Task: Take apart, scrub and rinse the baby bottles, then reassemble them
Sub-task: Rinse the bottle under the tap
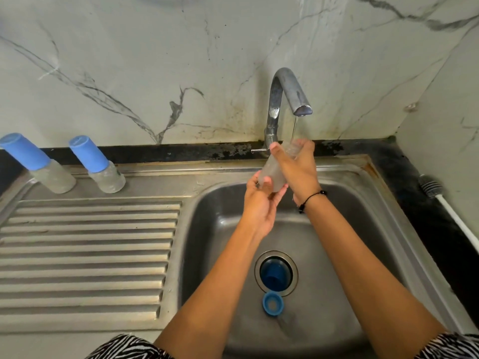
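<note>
A clear bottle body (272, 172) with no cap is held tilted over the sink basin (212, 229), its mouth under a thin stream from the tap (287, 92). My right hand (295, 167) grips its upper part. My left hand (259, 203) holds its base from below. A blue cap (275, 274) sits in the drain. A blue collar ring with a nipple (272, 303) lies just in front of the drain. Two assembled bottles with blue caps (36, 164) (97, 164) stand on the back of the draining board.
A bottle brush (440, 200) with a white handle lies on the dark counter to the right of the sink. The ribbed draining board (85, 255) fills the left side. A marble-patterned wall stands behind the tap.
</note>
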Tool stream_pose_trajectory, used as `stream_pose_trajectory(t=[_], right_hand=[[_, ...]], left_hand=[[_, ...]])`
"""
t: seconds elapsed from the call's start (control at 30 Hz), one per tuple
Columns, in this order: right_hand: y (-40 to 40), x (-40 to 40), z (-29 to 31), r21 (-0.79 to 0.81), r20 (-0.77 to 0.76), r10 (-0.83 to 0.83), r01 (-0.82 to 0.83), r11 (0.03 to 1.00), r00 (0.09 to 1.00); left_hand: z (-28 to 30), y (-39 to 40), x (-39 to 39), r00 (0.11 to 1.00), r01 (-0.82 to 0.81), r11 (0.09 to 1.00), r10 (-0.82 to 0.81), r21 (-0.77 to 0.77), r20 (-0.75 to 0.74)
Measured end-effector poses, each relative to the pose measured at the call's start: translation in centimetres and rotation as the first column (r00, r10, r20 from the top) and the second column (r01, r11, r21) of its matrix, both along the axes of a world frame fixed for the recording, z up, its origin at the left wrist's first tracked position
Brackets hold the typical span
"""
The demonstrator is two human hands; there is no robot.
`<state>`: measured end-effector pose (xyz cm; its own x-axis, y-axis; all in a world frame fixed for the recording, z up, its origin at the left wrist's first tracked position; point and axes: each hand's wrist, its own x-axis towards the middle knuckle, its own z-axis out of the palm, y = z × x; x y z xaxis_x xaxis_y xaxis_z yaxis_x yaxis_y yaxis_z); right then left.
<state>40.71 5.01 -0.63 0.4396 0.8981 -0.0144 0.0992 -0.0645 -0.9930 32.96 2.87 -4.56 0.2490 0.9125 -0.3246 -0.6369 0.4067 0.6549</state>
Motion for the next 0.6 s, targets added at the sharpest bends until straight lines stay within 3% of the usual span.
stream_pose_trajectory(t=[0.07,0.17,0.33,0.4,0.47,0.5,0.6], right_hand=[[-0.7,0.0,-0.1,-0.018,-0.017,0.096,-0.096,0.995,0.995],[-0.7,0.8,0.4,-0.057,0.041,0.156,-0.153,0.987,0.987],[-1.0,1.4,0.8,0.062,0.124,0.145,-0.154,0.986,0.982],[-1.1,1.8,0.4,-0.040,0.272,0.170,-0.165,0.985,0.947],[-1.4,2.3,-0.1,-0.122,0.500,0.179,-0.136,0.983,0.847],[-1.5,2.5,-0.3,-0.111,0.515,0.181,-0.144,0.983,0.838],[-1.5,2.8,0.0,-0.056,0.339,0.162,-0.153,0.987,0.927]], left_hand=[[0.0,-0.2,-0.1,0.996,0.038,0.999,-0.036,0.032,-0.078],[0.3,-0.9,-0.1,0.944,0.127,0.991,-0.108,0.044,-0.312],[0.1,-0.5,-0.4,0.880,0.056,0.993,-0.002,0.099,-0.475],[0.4,-0.4,-0.7,0.875,0.019,0.991,0.047,0.132,-0.482],[0.5,-0.3,-0.9,0.869,0.002,0.988,0.073,0.152,-0.489],[0.6,-0.3,-0.9,0.869,-0.003,0.988,0.079,0.154,-0.489],[0.8,-0.1,-1.2,0.872,-0.019,0.987,0.093,0.157,-0.481]])
